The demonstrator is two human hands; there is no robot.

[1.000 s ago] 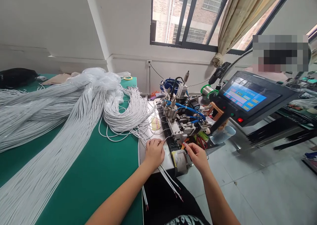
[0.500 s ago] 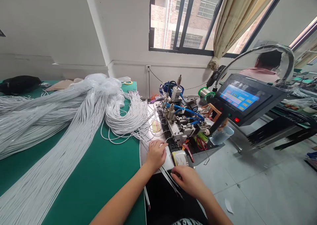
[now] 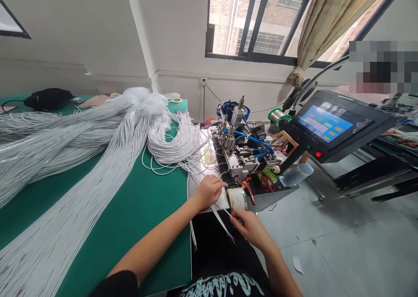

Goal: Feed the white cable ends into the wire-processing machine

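My left hand (image 3: 208,191) rests curled on thin white cables (image 3: 196,175) at the front edge of a small metal plate, fingers pinched on them. Just below the table edge my right hand (image 3: 248,226) pinches the end of one white cable (image 3: 224,225) that hangs off the front. A small wire-processing machine (image 3: 243,157) with blue air tubes stands right behind both hands. A roll of tape (image 3: 237,198) sits between the hands.
Large bundles of white cables (image 3: 65,157) cover the green table (image 3: 140,210). A touch-screen control panel (image 3: 326,127) juts out at the right, and red-handled scissors (image 3: 267,183) lie under the machine. Another person sits beyond the panel. Grey floor tiles lie to the right.
My right hand came down from the machine's front to the hanging cable ends below the table edge and pinched one. My left hand stayed on the cables.
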